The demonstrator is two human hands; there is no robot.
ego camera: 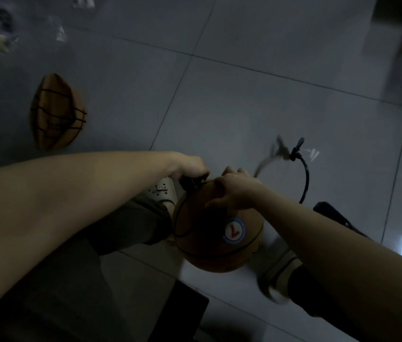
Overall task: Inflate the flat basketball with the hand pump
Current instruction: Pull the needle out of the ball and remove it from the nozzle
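Between our lower legs, above the grey tiled floor (256, 99), sits the orange-brown leather basketball (209, 245), its round blue-rimmed badge facing up. Our right hand (234, 191) grips its top, fingers bent over the far side and thumb spread toward us. Our left hand (190, 166) curls round a small black part (192, 181) at the ball's upper edge; we cannot tell what it is. Just right, a thin black hose (306, 176) arcs up from the dark pump body (335, 215). Well apart at left lies a collapsed orange basketball (57, 112)
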